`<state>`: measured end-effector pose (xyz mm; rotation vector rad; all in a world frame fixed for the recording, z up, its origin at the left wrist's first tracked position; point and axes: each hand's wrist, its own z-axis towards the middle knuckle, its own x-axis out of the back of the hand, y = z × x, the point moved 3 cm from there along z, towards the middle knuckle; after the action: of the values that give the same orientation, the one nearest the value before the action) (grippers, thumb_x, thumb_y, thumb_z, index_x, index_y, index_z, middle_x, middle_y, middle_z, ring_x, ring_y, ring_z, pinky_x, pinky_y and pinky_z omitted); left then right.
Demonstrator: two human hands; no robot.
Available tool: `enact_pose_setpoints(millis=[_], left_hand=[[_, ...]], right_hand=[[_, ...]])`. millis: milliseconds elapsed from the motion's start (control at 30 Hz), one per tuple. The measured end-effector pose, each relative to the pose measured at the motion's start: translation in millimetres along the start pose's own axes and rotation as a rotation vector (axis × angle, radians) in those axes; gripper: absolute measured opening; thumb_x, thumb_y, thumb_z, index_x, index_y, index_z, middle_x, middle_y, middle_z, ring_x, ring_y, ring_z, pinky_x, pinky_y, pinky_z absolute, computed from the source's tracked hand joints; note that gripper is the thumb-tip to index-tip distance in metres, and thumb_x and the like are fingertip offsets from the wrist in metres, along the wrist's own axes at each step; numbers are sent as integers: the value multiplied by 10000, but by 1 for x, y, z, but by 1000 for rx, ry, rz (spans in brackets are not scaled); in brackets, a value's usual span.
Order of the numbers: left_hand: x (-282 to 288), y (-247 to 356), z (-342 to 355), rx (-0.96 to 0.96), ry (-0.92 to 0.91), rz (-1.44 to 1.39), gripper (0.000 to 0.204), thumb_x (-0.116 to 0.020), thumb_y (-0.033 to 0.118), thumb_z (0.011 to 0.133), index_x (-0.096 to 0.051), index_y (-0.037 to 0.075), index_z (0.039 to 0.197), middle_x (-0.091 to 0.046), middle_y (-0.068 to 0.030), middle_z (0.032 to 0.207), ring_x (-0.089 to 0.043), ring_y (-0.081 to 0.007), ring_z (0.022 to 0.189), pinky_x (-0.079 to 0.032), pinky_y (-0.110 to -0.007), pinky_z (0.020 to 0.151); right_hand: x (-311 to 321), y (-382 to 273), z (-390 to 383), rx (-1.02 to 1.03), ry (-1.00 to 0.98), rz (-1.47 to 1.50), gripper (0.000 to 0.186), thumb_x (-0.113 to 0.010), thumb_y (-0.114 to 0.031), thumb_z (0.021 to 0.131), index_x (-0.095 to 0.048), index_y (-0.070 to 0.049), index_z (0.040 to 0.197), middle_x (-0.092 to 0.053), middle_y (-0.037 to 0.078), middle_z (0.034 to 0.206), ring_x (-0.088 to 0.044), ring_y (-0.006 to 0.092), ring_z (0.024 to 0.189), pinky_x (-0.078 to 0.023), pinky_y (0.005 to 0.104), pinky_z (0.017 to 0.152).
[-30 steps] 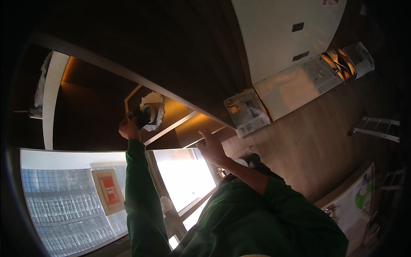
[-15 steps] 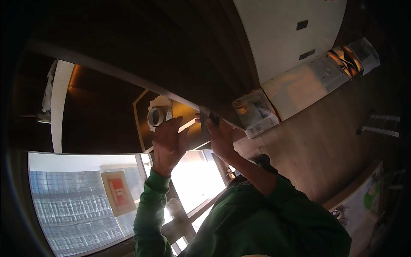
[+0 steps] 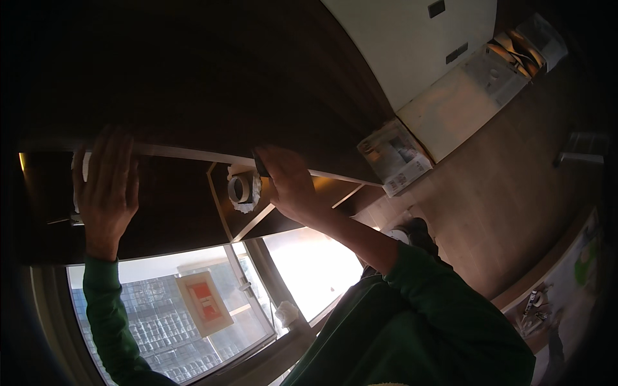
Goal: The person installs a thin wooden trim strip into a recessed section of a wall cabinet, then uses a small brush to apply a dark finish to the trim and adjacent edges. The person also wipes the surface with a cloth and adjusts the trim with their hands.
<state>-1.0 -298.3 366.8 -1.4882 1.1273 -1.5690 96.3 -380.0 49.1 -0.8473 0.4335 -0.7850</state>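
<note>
My left hand (image 3: 109, 183) lies flat at the pale edge strip (image 3: 212, 156) of a dark wooden panel (image 3: 193, 77), with its fingers stretched out and slightly spread. Farther right along the same strip, my right hand (image 3: 288, 186) is closed around a small, dark, flat tool (image 3: 261, 163). Most of that tool is hidden by the fingers, and its exact kind does not show. Just left of my right hand, a roll of tape (image 3: 239, 189) rests on crumpled whitish paper (image 3: 248, 206) in the cabinet below the strip.
A window (image 3: 161, 321) with a red-and-cream sticker (image 3: 204, 303) opens below the cabinet. Wrapped boxes (image 3: 396, 157) and a long pale case (image 3: 450, 109) stand against the wall at right. A metal ladder foot (image 3: 579, 157) rests on the wooden floor (image 3: 489, 212).
My left hand has moved far left from beside the tape and flattened at the panel edge. My right hand has slid left along the strip with the dark tool. The view has shifted.
</note>
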Motion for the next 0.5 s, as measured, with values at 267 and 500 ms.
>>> enact_pose_setpoints(millis=[267, 500], left_hand=[[36, -144, -16, 22, -43, 144, 567, -594, 397, 1017, -485, 150, 1515, -499, -39, 1554, -436, -251, 1460, -336, -471, 1224], [31, -134, -12, 70, 14, 66, 562, -581, 385, 1020, -466, 179, 1531, -458, -1, 1587, -346, -239, 1514, -234, -541, 1258]], right_hand=[[-41, 36, -56, -77, -143, -201, 804, -608, 103, 826, -266, 47, 1551, -282, 313, 1590, -312, 450, 1489, -276, 584, 1214], [-61, -85, 57, 163, 81, 28, 868, -586, 104, 790, -203, 80, 1569, -220, 365, 1599, -243, 498, 1507, -163, 592, 1251]])
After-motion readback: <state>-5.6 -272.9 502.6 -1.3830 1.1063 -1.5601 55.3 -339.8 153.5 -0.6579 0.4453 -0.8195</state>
